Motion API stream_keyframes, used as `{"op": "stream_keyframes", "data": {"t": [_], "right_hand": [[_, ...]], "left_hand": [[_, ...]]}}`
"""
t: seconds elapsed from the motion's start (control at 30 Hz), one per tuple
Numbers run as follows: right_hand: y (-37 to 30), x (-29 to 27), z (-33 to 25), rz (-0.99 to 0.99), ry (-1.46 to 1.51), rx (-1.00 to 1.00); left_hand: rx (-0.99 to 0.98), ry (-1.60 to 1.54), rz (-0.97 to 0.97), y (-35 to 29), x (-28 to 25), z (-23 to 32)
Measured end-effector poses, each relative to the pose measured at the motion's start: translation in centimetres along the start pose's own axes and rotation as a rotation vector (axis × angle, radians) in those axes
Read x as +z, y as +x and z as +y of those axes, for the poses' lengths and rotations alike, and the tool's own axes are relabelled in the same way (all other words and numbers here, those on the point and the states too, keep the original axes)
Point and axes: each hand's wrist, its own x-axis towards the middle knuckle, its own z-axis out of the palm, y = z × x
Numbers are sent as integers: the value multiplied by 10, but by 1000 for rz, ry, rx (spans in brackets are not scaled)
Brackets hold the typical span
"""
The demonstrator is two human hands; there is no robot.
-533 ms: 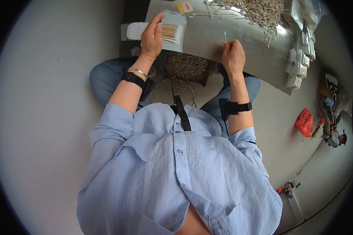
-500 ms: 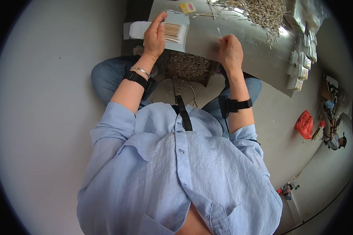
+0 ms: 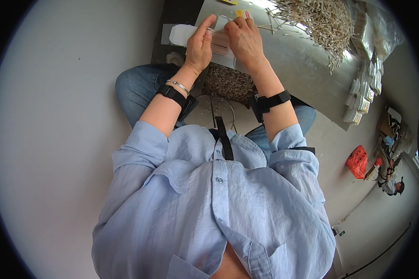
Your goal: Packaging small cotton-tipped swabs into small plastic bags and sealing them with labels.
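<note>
A row of cotton swabs [image 3: 221, 43] lies side by side over a pale sheet [image 3: 224, 61] near the table's front edge. Along the row's left end stands my left hand [image 3: 200, 51], its fingers stretched out and holding nothing. My right hand [image 3: 246, 43] is bent over the row's right end, with thumb and fingers closed on the cotton swabs there. Its fingertips partly hide the swab heads, so I cannot tell how many it grips. To the left of my left hand a white rounded flap [image 3: 181, 34] sticks out.
A large heap of loose swabs [image 3: 316, 23] spreads at the back right. Several stacked clear packs [image 3: 361, 97] line the table's right edge. Beneath the table, between my knees, is a container full of swabs [image 3: 229, 83]. A red plastic bag [image 3: 357, 162] rests on the floor at right.
My right hand has moved left from over the bare tabletop to the swab row, bringing the cotton swab it was pinching. My left hand keeps its place beside the row; the whole view has shifted slightly.
</note>
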Motion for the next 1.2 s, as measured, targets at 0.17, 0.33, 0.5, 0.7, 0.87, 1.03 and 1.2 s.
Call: {"op": "stream_keyframes", "data": {"t": [0.17,0.33,0.5,0.7,0.87,1.03,1.2], "right_hand": [[-28,9,-18,335,586,374],[-32,27,-41,529,1021,485],[-25,35,-49,540,945,456],[-27,35,-41,464,942,388],[-49,5,-30,112,181,155],[-55,10,-24,-52,127,73],[-50,16,-18,-87,34,62]], "left_hand": [[-28,-93,-31,0,-2,-3],[21,-47,-28,2,1,0],[7,-38,-54,2,1,1],[-1,-40,-50,2,1,1],[3,-39,-35,1,1,0],[-33,-17,-82,1,-2,1],[-23,-17,-86,1,0,2]]}}
